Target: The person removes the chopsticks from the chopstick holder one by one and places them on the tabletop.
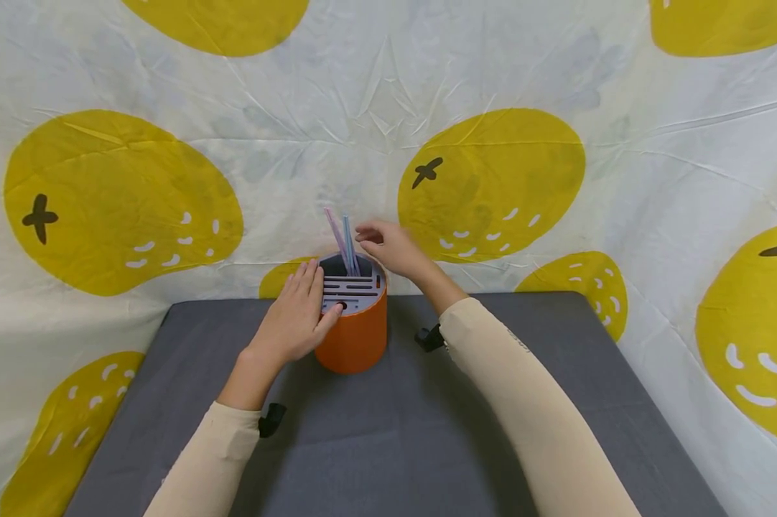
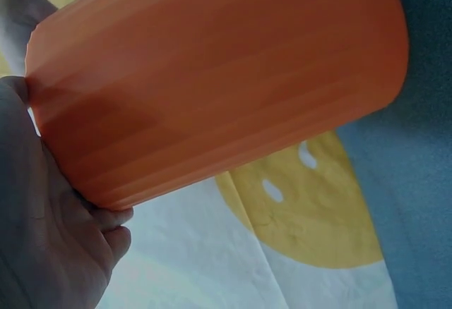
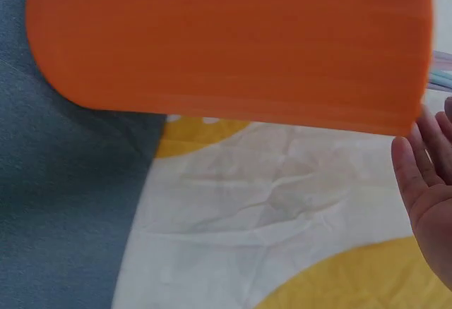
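An orange cylindrical holder (image 1: pixel 356 341) with a grey slotted top (image 1: pixel 366 302) stands upright on the table. A pink thin stick (image 1: pixel 333 226) and a blue thin stick (image 1: pixel 347 233), straw-like, rise from its rear opening; their lower ends are hidden. My left hand (image 1: pixel 289 316) rests against the holder's left rim, fingers straight, thumb over the front of the top. To the right of the sticks my right hand (image 1: pixel 393 249) hovers over the back rim, fingers loosely bent, with nothing seen in it. The right wrist view shows these fingers (image 3: pixel 407 168) near the rim.
The dark grey cloth-covered table (image 1: pixel 388 438) extends around the holder. Right behind it hangs a pale curtain (image 1: pixel 311 172) with yellow fruit prints, which also runs along both sides. A black wrist mount (image 1: pixel 430 338) sits under the right forearm.
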Demonstrator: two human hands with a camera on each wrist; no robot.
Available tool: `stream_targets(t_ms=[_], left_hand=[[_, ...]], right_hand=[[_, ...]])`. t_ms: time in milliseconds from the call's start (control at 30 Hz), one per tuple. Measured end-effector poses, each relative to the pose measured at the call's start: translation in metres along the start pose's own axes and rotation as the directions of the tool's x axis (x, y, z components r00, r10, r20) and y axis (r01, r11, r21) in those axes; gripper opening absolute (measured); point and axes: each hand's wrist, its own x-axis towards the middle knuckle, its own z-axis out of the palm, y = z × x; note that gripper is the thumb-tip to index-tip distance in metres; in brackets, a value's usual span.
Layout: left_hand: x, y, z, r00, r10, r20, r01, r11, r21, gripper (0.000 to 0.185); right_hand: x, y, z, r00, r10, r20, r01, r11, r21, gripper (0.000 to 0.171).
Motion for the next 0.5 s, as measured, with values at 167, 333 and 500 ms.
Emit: stream_targets(t_ms=[167,333,500], left_hand=[[0.000,-0.001,0.001,1.000,0.010,-0.003,-0.010,1.000,0.001,0.082],[0.000,-0.001,0.002,1.000,0.017,-0.011,-0.017,1.000,0.005,0.082],[-0.001,-0.002,0.002,1.000,0.014,-0.008,-0.014,1.000,0.008,0.082]], right_hand=[[0.003,0.000,0.008,1.000,0.007,-0.001,-0.007,0.999,0.036,0.035],[0.005,-0.002,0.011,1.000,0.011,-0.005,-0.011,1.000,0.015,0.033],[0.006,-0.004,0.014,1.000,0.028,-0.012,-0.028,1.000,-0.011,0.031]])
